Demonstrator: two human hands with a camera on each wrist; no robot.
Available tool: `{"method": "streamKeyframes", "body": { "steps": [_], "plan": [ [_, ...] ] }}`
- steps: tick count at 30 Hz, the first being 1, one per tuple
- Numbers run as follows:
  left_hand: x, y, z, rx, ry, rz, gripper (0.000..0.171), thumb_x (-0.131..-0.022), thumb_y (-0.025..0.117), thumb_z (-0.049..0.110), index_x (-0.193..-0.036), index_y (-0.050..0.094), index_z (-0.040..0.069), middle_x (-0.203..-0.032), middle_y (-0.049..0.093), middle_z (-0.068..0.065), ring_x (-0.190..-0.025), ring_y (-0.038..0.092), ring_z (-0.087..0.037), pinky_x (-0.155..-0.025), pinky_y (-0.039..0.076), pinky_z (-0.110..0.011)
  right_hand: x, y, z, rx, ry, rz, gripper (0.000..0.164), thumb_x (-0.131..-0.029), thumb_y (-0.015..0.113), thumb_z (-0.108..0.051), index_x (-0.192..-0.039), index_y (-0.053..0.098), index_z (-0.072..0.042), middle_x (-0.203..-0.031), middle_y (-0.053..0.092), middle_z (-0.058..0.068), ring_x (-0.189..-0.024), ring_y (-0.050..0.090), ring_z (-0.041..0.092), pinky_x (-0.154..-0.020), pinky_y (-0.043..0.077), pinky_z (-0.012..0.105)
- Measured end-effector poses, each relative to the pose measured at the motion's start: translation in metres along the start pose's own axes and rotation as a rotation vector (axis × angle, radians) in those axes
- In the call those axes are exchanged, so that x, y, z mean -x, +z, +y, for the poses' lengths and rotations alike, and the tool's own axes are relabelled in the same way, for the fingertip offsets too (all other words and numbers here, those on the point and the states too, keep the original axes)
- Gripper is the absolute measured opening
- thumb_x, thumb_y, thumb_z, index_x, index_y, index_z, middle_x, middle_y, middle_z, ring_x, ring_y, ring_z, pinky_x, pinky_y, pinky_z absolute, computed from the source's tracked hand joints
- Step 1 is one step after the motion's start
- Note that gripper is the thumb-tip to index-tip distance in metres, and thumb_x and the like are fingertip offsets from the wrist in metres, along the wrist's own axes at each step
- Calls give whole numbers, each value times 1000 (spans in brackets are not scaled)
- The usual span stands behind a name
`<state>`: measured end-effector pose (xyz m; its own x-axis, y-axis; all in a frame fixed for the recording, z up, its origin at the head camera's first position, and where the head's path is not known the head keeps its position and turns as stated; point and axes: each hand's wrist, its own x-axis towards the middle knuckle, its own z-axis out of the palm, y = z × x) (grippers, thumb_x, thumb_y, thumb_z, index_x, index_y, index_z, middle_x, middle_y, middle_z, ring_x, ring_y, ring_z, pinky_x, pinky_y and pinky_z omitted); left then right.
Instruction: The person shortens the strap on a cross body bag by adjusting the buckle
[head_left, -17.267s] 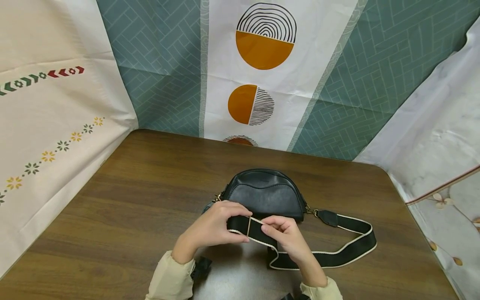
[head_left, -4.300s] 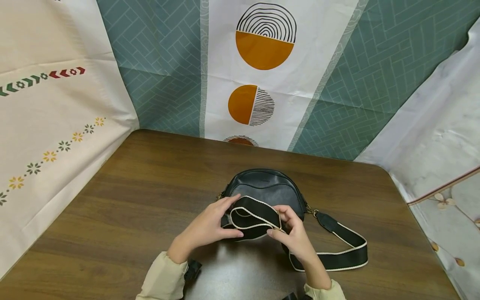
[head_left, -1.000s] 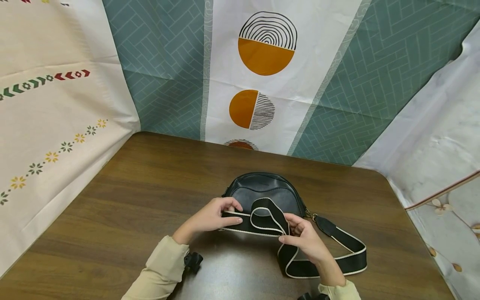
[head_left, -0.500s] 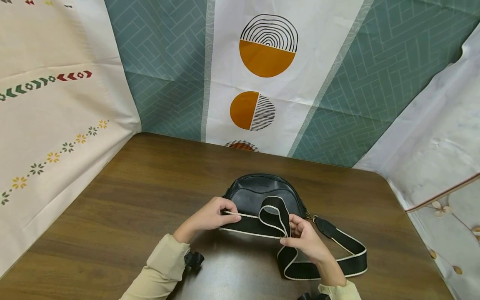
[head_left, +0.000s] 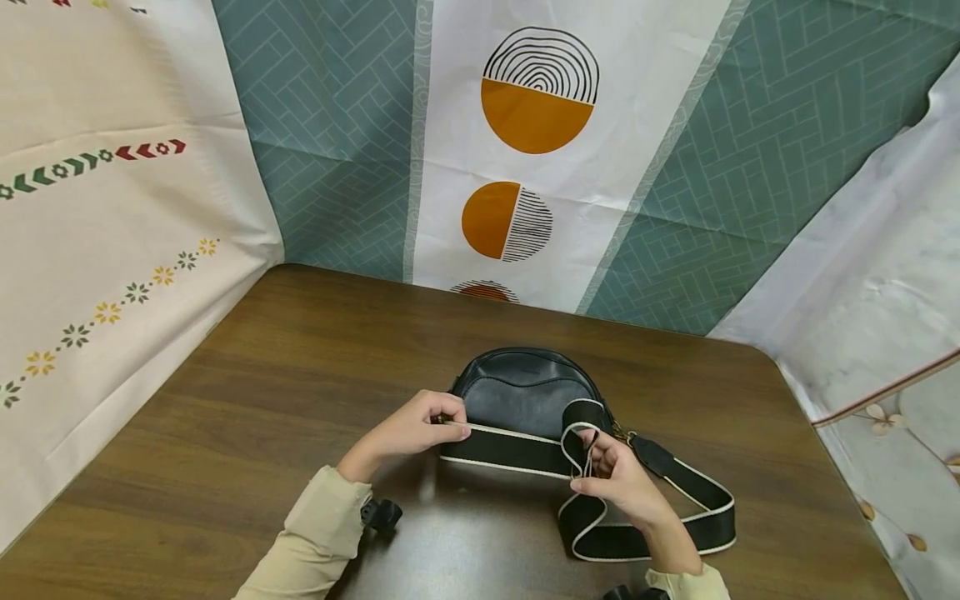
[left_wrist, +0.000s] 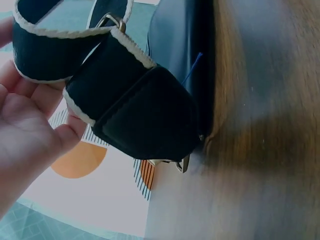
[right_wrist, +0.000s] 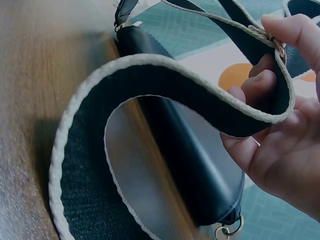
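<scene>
A black half-moon shoulder bag (head_left: 525,396) lies on the table, its wide black strap (head_left: 510,450) with cream edging stretched in front of it. Near the bag's left end, my left hand (head_left: 412,429) pinches the strap between thumb and fingers. My right hand (head_left: 626,483) holds the strap at its gold slider buckle (right_wrist: 281,50), where a small loop of webbing stands up. In the left wrist view, the strap ends in a dark leather tab (left_wrist: 150,115) with a metal clasp (left_wrist: 184,164). My right fingers partly hide the slider.
The rest of the strap curves over the wooden table (head_left: 300,358) to the right, reaching a leather tab (head_left: 651,454) clipped to the bag's right side. Printed cloth hangings (head_left: 337,150) enclose the table at the back and sides.
Over the last second my hands have moved apart; the stretch between them has lengthened and the upright loop has shrunk and shifted right. Seventeen seconds ago, the slider was by my left hand.
</scene>
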<state>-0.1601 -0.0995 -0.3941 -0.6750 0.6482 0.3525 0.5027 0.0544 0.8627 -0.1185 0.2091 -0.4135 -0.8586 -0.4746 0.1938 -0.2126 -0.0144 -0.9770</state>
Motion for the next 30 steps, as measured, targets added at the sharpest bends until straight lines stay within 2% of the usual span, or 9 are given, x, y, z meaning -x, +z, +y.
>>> {"method": "streamKeyframes", "body": {
  "steps": [2, 4, 9, 12, 17, 19, 22, 26, 30],
  "plan": [
    [1, -1, -1, 14, 18, -1, 22, -82, 58, 3, -62, 52, 9, -63, 40, 8, -62, 38, -6, -55, 32, -22, 1, -1, 0, 20, -5, 3, 38, -70, 60, 14, -105, 45, 12, -83, 55, -4, -73, 50, 5, -64, 42, 18],
    [2, -2, -3, 28, 32, 0, 22, -82, 57, 1, -61, 52, 9, -63, 40, 8, -62, 38, -6, -56, 32, -23, 3, -3, 1, 23, -22, 1, 36, -70, 60, 15, -103, 47, 11, -89, 56, -3, -78, 51, 5, -67, 42, 18],
    [3, -3, -2, 44, 50, -2, 23, -78, 55, -6, -59, 50, 6, -63, 37, 8, -62, 36, -5, -56, 31, -22, 7, -5, 3, 27, -59, 5, 44, -70, 62, 13, -107, 53, -9, -104, 54, -5, -84, 51, 5, -70, 41, 18],
    [1, -3, 7, 55, 46, 10, 24, -76, 52, -11, -58, 48, 3, -62, 38, 7, -61, 36, -4, -56, 30, -21, 6, -5, 3, 29, -60, 6, 47, -70, 63, 12, -109, 52, -13, -104, 54, -6, -83, 51, 5, -69, 41, 19],
    [-7, 1, 31, 34, -48, 10, 27, -79, 57, -6, -55, 48, 2, -54, 32, 8, -51, 29, -2, -50, 26, -19, 3, -3, 1, 13, -63, 15, 46, -70, 62, 13, -107, 52, -12, -104, 54, -5, -83, 51, 6, -69, 41, 19],
    [-11, 4, 37, -5, -106, -11, 24, -80, 61, -1, -57, 55, 1, -50, 30, 10, -47, 25, -1, -49, 25, -18, 2, -2, 0, 2, -62, 15, 46, -70, 61, 13, -107, 52, -12, -104, 54, -5, -83, 51, 6, -69, 42, 18],
    [-16, 7, 43, -54, -162, -55, 12, -80, 65, 4, -68, 66, -1, -47, 26, 10, -46, 22, 0, -49, 26, -16, 0, -2, -2, -13, -64, 6, 44, -70, 60, 14, -107, 53, -11, -105, 53, -4, -86, 51, 6, -71, 42, 18],
    [-20, 10, 43, -66, -175, -101, 8, -78, 66, 4, -77, 68, -3, -48, 24, 9, -47, 20, 0, -49, 25, -16, -1, -2, -3, -25, -65, -7, 41, -72, 59, 14, -106, 52, -9, -106, 52, -2, -90, 51, 7, -74, 41, 18],
    [-22, 13, 30, -89, -164, -108, 11, -80, 65, 6, -73, 67, -2, -48, 25, 9, -46, 19, 2, -48, 23, -17, -2, -3, -2, -27, -64, 1, 40, -71, 59, 14, -103, 53, -9, -105, 51, -1, -88, 51, 7, -72, 42, 18]
  ]
}}
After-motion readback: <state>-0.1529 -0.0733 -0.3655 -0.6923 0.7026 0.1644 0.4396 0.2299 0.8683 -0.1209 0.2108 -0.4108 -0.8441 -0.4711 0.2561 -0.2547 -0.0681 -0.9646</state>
